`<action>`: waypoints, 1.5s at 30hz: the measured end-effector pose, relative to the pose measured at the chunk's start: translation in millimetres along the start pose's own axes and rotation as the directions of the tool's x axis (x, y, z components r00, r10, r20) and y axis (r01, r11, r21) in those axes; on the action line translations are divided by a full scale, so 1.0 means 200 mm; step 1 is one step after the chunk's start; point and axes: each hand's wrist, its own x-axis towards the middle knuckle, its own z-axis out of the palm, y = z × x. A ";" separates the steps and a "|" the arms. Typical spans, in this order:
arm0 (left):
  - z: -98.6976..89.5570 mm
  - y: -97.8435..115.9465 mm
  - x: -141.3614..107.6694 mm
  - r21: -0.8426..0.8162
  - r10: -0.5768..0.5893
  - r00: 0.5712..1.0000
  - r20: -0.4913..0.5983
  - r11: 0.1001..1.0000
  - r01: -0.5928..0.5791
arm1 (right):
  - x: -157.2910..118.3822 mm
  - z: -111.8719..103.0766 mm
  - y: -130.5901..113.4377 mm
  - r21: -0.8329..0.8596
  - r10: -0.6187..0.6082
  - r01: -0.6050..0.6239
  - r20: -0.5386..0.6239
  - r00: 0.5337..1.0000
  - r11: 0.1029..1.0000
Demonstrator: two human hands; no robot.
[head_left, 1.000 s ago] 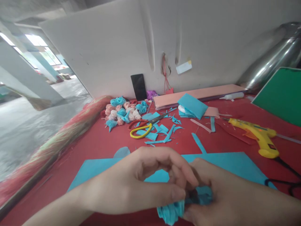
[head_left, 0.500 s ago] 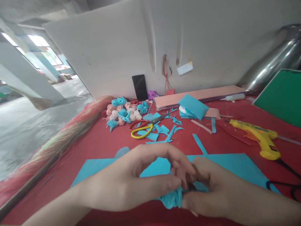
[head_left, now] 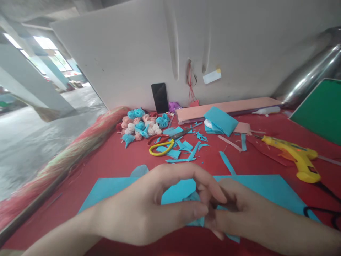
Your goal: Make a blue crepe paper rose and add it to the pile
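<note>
Between my two hands is a blue crepe paper flower (head_left: 197, 222), mostly hidden by fingers. My left hand (head_left: 149, 209) curls round it, thumb pressed along its near side and fingers arched over the top. Close against it on the right, my right hand (head_left: 237, 213) pinches the flower's lower end, though its fingertips are partly covered. Below the right hand a bit of blue paper (head_left: 234, 238) sticks out. Under both hands lies a large blue crepe paper sheet (head_left: 266, 188) on the red tabletop (head_left: 125, 156).
Scissors (head_left: 162, 147) lie among blue paper scraps (head_left: 186, 145). Paper flowers (head_left: 141, 126) are heaped at the back left. A phone (head_left: 160, 97) leans on the white board. Folded blue paper (head_left: 221, 121) sits behind. A yellow glue gun (head_left: 298, 156) with its cord lies right.
The flower has turned in my hands: its ruffled edge no longer hangs below my left thumb, and a blue paper end now shows beneath my right hand. The view shifts slightly.
</note>
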 end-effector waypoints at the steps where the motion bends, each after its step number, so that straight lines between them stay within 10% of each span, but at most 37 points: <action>1: 0.00 0.00 0.00 -0.018 -0.009 1.000 0.006 1.000 0.009 | 0.00 0.00 0.00 0.012 -0.015 0.014 0.012 1.000 1.000; 18: 0.00 -0.01 0.03 -0.381 -0.036 0.997 0.075 0.922 0.061 | -0.01 -0.01 0.00 -0.055 -0.082 0.091 0.157 0.984 0.994; 28: -0.04 0.04 -0.01 0.025 -0.029 0.989 0.145 0.999 0.026 | 0.04 -0.06 -0.01 -0.289 -0.386 0.462 0.282 0.878 0.838; 45: -0.02 -0.01 0.01 -0.003 -0.101 0.992 0.077 0.995 0.101 | 0.08 -0.08 -0.01 -0.101 -0.309 0.365 0.354 0.882 0.926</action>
